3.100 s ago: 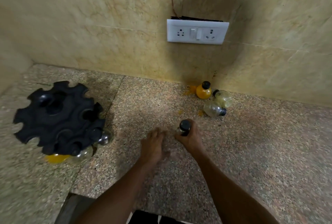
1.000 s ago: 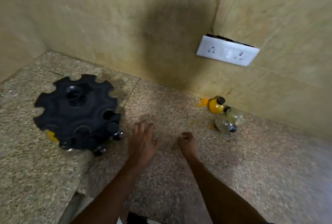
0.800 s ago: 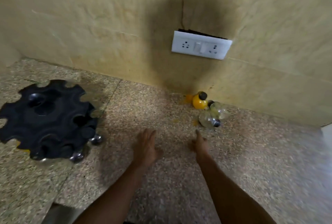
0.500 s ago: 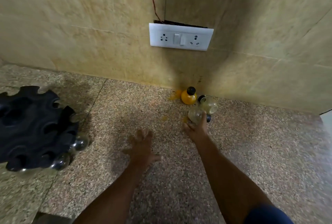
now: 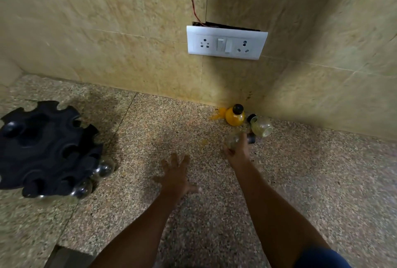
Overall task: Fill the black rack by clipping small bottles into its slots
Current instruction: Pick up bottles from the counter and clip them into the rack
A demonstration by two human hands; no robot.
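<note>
Granite counter [image 5: 322, 181], corner by wall: right hand [image 5: 237, 151] closing on lying clear bottle [image 5: 234, 140], grip unclear; left hand [image 5: 176, 173] spread, empty. Rack [image 5: 43, 149] far left. Risk: bottle rolls, knocks neighbours.

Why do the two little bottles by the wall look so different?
The orange bottle is full of orange liquid; the clear bottle looks nearly empty. The orange bottle stands upright, cap on top; the clear bottle lies tipped on its side. Both are small, round and black-capped.

one black rack [image 5: 46, 149], three loose bottles [image 5: 235, 117], two hands [image 5: 176, 173]
</note>
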